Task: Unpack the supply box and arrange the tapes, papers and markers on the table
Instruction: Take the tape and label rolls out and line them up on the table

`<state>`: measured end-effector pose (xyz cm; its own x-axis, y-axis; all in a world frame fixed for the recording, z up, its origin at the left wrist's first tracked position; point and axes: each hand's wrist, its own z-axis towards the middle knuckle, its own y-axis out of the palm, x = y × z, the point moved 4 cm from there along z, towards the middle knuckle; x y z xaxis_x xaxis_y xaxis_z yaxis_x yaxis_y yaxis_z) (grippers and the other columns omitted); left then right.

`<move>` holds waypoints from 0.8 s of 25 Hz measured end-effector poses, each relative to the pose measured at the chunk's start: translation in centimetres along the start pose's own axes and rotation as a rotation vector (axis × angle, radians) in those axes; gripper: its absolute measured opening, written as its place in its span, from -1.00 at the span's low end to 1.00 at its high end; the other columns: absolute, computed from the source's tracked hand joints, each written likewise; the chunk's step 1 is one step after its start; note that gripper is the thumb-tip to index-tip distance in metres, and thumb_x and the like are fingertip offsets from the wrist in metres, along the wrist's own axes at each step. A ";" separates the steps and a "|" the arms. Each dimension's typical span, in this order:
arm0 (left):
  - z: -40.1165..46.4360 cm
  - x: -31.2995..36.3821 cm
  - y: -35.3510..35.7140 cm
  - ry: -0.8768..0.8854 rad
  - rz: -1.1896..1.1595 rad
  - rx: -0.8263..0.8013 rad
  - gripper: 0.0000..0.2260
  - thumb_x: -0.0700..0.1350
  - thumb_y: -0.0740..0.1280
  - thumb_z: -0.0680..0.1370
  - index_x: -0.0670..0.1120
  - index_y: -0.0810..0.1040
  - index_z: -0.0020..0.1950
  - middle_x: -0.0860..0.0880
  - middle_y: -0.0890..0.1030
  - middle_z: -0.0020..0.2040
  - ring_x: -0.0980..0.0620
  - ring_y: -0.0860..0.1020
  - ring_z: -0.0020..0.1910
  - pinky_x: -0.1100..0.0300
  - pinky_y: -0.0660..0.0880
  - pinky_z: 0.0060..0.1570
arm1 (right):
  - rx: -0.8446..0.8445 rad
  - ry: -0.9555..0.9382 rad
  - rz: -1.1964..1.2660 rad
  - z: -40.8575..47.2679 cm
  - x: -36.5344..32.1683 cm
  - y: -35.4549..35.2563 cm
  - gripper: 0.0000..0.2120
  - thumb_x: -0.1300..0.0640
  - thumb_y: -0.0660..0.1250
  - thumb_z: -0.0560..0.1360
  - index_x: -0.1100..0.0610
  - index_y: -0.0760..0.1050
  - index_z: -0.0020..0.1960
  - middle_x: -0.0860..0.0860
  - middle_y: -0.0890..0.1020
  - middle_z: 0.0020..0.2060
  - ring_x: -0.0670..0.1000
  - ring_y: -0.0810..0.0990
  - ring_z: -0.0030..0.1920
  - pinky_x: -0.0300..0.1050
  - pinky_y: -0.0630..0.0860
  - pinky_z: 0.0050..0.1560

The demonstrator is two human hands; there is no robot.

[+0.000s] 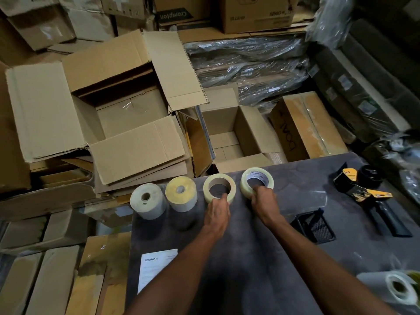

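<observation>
Tapes lined up; papers and markers seemingly still to arrange.
The open supply box (127, 114) looks empty beside the table (250, 258); four tape rolls stand along its far edge, left hand (217, 213) gripping the third roll (219, 188), right hand (264, 204) gripping the fourth roll (256, 181).

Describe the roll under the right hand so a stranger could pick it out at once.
On the dark table, four rolls stand in a row along the far edge. The clear tape roll is the rightmost, gripped at its near rim by the right hand. Unlike the plain-cored roll beside it, which the left hand holds, its core carries a printed label.
</observation>
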<state>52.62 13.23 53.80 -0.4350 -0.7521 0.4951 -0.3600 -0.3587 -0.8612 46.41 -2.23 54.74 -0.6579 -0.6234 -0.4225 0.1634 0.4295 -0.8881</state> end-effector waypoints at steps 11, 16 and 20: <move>-5.5 -0.4 -2.1 0.099 -0.089 0.121 -0.83 0.01 0.23 0.59 0.03 0.51 0.13 -0.07 0.67 -0.09 -0.09 0.63 -0.13 0.09 0.48 -0.21 | 0.081 -0.139 0.092 -6.5 -2.0 1.7 -0.39 0.25 0.22 0.53 0.13 0.12 0.54 0.19 0.18 0.46 0.23 0.45 0.26 0.08 0.53 0.19; -9.2 -2.1 -1.2 0.016 -0.099 0.015 -0.80 0.03 0.24 0.59 -0.03 0.60 -0.05 -0.03 0.68 -0.12 -0.04 0.63 -0.11 0.18 0.41 -0.21 | 0.110 -0.184 0.358 -11.8 -1.9 3.9 -0.69 0.22 0.18 0.60 0.10 0.41 0.33 0.08 0.56 0.18 0.08 0.55 0.14 0.00 0.50 0.18; -11.9 -2.4 -0.6 -0.017 -0.281 -0.111 -0.79 0.02 0.28 0.59 -0.06 0.63 -0.07 -0.04 0.69 -0.10 -0.02 0.63 -0.10 0.19 0.46 -0.15 | 0.083 -0.210 0.404 -17.0 -0.2 4.7 -0.83 0.07 0.14 0.67 0.07 0.50 0.09 -0.01 0.63 -0.04 -0.04 0.59 -0.05 -0.07 0.52 0.03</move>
<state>44.07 21.79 54.46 -0.2916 -0.6416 0.7095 -0.5530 -0.4921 -0.6723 34.82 11.06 53.74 -0.3676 -0.5392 -0.7577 0.4404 0.6167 -0.6525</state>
